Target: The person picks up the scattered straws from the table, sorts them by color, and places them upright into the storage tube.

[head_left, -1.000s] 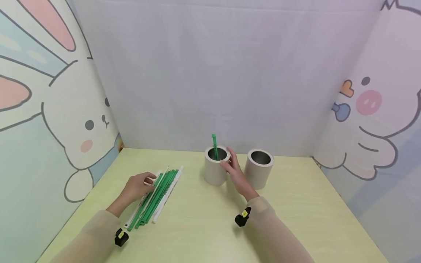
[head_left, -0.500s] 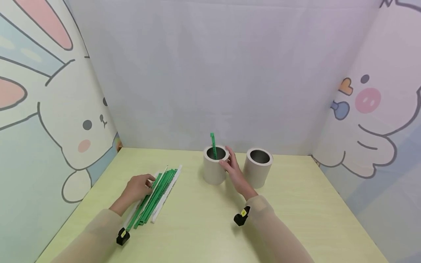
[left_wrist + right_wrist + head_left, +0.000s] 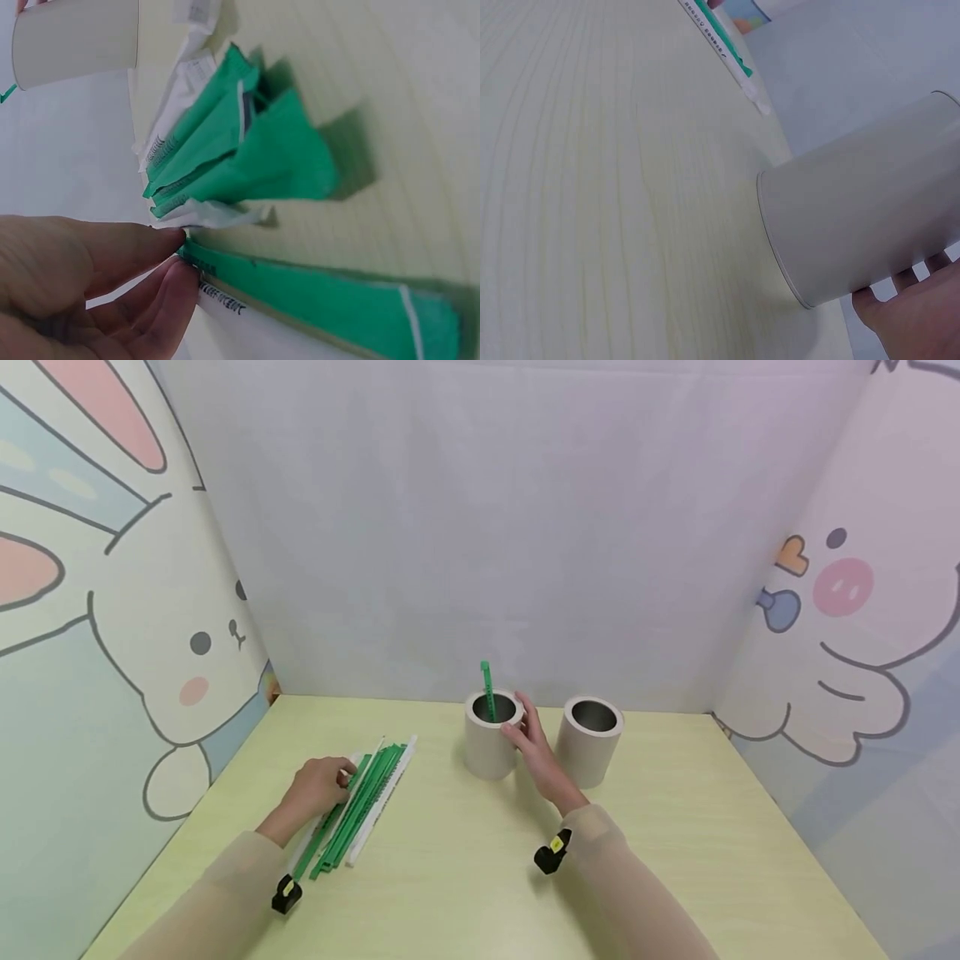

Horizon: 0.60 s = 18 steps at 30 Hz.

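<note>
In the head view, my left hand [image 3: 318,785] is at the left side of a bundle of slim green and white paper-wrapped sticks [image 3: 367,810] on the table. The left wrist view has its thumb and fingertips pinching a green wrapped stick [image 3: 322,292], which lies beside a white one [image 3: 262,337]. My right hand [image 3: 536,752] grips the right side of a light grey cylindrical cup [image 3: 487,756], thumb near the rim and fingers round the back. One green wrapped stick [image 3: 487,681] stands in that cup, leaning slightly; its lower end is hidden inside.
Just right of the held cup stands a second light grey cup [image 3: 588,752], dark inside, behind my right wrist. The pale wooden table [image 3: 450,877] ends at a plain cloth backdrop [image 3: 465,543], with cartoon-printed cloths at both sides.
My left hand has shifted slightly along the bundle, and its fingers have closed in on a stick at its left edge. The right hand and both cups stay in place.
</note>
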Each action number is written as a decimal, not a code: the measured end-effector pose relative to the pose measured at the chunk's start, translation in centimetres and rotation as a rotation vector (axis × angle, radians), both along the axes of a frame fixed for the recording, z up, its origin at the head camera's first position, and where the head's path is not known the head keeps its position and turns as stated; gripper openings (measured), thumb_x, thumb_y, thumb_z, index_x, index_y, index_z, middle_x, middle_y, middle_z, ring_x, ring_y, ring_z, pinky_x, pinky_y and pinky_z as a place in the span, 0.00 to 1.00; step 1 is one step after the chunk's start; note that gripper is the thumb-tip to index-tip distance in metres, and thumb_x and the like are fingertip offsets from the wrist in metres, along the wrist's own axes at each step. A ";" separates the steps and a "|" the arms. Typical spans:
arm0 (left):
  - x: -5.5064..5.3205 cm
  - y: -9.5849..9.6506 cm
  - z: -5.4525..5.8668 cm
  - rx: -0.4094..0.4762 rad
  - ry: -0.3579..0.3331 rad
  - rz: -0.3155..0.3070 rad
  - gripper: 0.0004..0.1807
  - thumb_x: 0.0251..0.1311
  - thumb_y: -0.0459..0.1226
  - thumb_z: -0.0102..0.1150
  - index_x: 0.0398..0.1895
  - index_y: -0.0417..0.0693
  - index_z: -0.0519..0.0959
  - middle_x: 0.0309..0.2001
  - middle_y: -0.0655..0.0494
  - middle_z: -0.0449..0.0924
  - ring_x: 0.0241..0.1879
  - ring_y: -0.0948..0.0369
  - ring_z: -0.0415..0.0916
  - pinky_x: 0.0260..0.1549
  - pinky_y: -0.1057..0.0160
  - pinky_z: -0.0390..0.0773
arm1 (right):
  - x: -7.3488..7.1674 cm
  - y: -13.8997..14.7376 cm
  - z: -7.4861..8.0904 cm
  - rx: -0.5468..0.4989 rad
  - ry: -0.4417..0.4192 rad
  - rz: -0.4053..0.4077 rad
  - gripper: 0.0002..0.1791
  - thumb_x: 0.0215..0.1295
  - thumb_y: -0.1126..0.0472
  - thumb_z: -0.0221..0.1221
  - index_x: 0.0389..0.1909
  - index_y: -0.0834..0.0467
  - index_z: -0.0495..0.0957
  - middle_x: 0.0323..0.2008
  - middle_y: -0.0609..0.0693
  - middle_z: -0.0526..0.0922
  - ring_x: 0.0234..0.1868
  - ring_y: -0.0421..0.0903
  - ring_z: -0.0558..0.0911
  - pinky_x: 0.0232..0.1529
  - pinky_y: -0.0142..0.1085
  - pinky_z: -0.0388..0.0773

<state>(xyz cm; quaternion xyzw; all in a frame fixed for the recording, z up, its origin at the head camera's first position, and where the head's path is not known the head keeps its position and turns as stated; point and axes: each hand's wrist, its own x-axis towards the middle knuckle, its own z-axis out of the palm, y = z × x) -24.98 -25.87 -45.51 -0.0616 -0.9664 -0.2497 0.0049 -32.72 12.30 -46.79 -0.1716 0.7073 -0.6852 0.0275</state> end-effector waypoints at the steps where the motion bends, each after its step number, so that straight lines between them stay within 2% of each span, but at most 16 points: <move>1: 0.0 0.0 -0.1 -0.003 0.003 0.003 0.18 0.60 0.24 0.66 0.54 0.32 0.83 0.35 0.50 0.84 0.31 0.55 0.74 0.31 0.56 0.77 | 0.0 0.0 0.0 -0.001 0.000 -0.002 0.40 0.83 0.49 0.52 0.87 0.41 0.42 0.81 0.59 0.57 0.82 0.58 0.58 0.79 0.60 0.55; 10: -0.3 0.2 -0.5 0.012 0.010 0.043 0.18 0.59 0.23 0.65 0.54 0.33 0.83 0.33 0.49 0.82 0.30 0.56 0.73 0.31 0.58 0.74 | 0.0 0.0 -0.1 0.005 -0.003 -0.003 0.40 0.83 0.47 0.53 0.86 0.38 0.43 0.81 0.57 0.55 0.83 0.57 0.56 0.79 0.60 0.54; 18: -0.2 0.5 -0.7 0.047 0.022 0.020 0.18 0.58 0.20 0.62 0.53 0.34 0.84 0.33 0.50 0.83 0.29 0.57 0.72 0.29 0.59 0.73 | 0.0 0.0 -0.2 -0.003 -0.010 -0.005 0.40 0.83 0.48 0.53 0.86 0.39 0.43 0.81 0.56 0.55 0.83 0.57 0.55 0.79 0.60 0.54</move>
